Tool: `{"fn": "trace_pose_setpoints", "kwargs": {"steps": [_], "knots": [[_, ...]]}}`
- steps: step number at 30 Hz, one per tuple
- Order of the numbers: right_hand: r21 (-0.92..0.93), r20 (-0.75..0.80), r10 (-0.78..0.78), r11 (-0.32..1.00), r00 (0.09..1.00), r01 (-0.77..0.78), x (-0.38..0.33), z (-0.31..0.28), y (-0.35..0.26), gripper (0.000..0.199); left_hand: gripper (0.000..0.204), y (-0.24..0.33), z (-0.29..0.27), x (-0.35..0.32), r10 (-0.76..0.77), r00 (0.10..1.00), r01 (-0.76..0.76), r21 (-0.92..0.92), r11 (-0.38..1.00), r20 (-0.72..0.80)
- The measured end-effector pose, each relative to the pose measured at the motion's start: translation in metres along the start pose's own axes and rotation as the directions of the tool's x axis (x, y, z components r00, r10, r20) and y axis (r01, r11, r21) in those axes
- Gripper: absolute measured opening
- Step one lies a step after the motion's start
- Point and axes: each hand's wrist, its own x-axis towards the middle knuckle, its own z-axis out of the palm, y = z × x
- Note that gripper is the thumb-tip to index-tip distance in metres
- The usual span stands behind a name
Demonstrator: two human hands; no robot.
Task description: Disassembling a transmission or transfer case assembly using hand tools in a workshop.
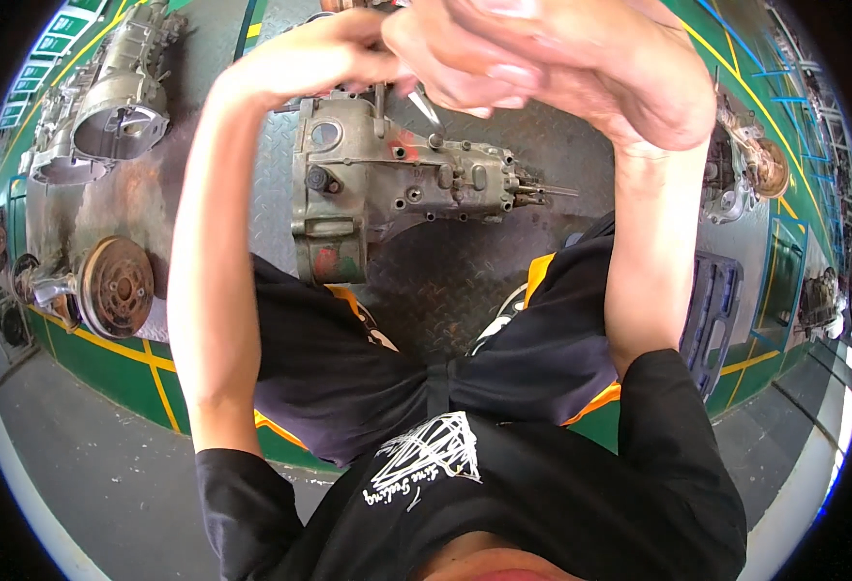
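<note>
Right hand (552, 68), 12 to 1 o'clock: fingers curled, palm side hidden, contents can't be told. Left hand (358, 53), 12 o'clock: blurred, finger opening can't be told. Silver tool (428, 111) just below both; holder unclear. Beyond, 12 o'clock: grey gearbox (416, 179), shafts pointing to 3. Farther: dark case (709, 320) at 3, rusty drum (116, 288) at 9, bell-shaped housing (116, 111) at 10.

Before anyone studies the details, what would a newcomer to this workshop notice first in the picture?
Most likely the right hand and left hand, large and close together at the top centre. Just below them in the picture, the grey gearbox lies beyond the person's feet. A rusty disc stands out at the left.
</note>
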Motion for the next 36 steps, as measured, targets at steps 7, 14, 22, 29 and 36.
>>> {"fn": "trace_pose_setpoints", "kwargs": {"steps": [7, 14, 22, 29, 36], "knots": [[0.065, 0.191, 0.038, 0.997, 0.981, -0.051, 0.008, -0.027, -0.010, 0.026, 0.027, 0.070, 0.107, 0.039, 0.049, 0.999, -0.050, -0.047, 0.998, -0.023], [0.141, -0.217, 0.429, 0.902, 0.877, -0.407, 0.005, 0.001, -0.027, 0.023, 0.026, 0.055, 0.044, -0.035, -0.114, 0.852, 0.083, 0.083, 0.993, 0.510], [0.249, -0.036, 0.067, 0.967, 0.997, -0.056, 0.002, -0.015, 0.009, 0.025, 0.021, -0.026, 0.047, 0.020, 0.236, 0.909, -0.326, -0.236, 0.915, -0.343], [0.171, 0.053, 0.261, 0.948, 0.964, -0.267, 0.002, -0.018, -0.001, 0.019, 0.032, 0.078, 0.095, 0.011, -0.010, 0.883, -0.002, 0.025, 1.000, 0.470], [0.226, 0.071, 0.201, 0.951, 0.977, -0.212, -0.005, -0.024, 0.014, 0.021, 0.026, 0.027, 0.021, -0.032, -0.128, 0.979, 0.146, -0.109, 0.983, 0.157]]}}
